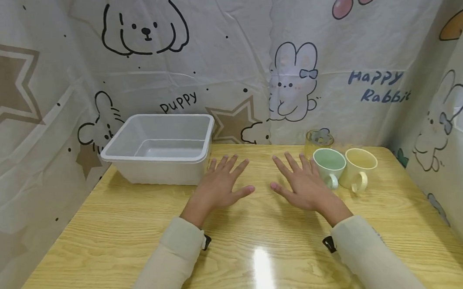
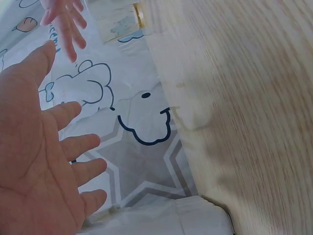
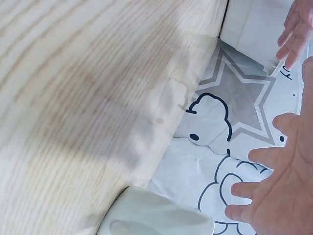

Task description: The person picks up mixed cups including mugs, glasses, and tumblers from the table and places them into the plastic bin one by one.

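Green cup (image 1: pixel 329 165) stands upright on the wooden table (image 1: pixel 103 256) in the head view, its long axis vertical and its handle pointing toward the person, just beside a yellow cup (image 1: pixel 360 161) whose handle also faces the person; a clear glass (image 1: pixel 318 138) stands behind. The right hand (image 1: pixel 306 186), fingers spread, is near the green cup; whether they touch, I cannot tell. The left hand (image 1: pixel 218 186), also spread, is near a white tub (image 1: pixel 162 171) whose long side runs left to right. In the left wrist view, the left palm shows with its fingers apart. In the right wrist view, part of the green cup shows below the spread right fingers.
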`<action>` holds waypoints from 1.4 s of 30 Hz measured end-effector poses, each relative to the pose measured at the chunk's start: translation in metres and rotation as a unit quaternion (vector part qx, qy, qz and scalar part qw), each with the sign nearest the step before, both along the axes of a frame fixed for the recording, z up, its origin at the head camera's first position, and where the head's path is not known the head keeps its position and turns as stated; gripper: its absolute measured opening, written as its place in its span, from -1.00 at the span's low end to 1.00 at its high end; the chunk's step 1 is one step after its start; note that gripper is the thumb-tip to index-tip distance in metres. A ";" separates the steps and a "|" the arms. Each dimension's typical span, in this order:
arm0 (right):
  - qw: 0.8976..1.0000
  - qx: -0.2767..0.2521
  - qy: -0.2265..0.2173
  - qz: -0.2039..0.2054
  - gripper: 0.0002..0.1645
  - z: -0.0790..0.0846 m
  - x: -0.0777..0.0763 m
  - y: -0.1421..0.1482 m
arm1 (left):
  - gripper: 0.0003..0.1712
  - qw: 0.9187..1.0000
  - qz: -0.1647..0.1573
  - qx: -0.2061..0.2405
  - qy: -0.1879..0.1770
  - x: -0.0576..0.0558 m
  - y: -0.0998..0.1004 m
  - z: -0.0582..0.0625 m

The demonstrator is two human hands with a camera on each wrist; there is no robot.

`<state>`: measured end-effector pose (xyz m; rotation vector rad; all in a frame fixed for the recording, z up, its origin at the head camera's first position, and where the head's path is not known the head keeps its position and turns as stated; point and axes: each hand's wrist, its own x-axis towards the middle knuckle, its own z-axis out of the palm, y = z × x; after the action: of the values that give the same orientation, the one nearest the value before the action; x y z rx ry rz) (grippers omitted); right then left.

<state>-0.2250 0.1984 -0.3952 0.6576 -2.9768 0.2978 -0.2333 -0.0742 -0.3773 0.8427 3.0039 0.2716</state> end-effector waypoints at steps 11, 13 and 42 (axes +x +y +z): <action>0.998 -0.008 0.054 0.011 -0.09 0.010 -0.012 -0.006 | -0.10 0.998 -0.023 0.006 0.054 -0.004 0.000 0.007; 0.997 -0.008 0.071 0.013 -0.11 0.013 -0.015 -0.008 | -0.14 0.996 -0.033 0.007 0.078 -0.006 -0.001 0.010; 0.994 -0.049 0.085 0.043 -0.25 0.058 -0.064 -0.068 | -0.31 0.984 -0.002 0.050 0.173 -0.026 -0.082 0.057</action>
<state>-0.2890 0.1309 -0.3376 0.7595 -2.7575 0.3709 -0.2589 -0.1562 -0.3199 0.9981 3.3323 0.3078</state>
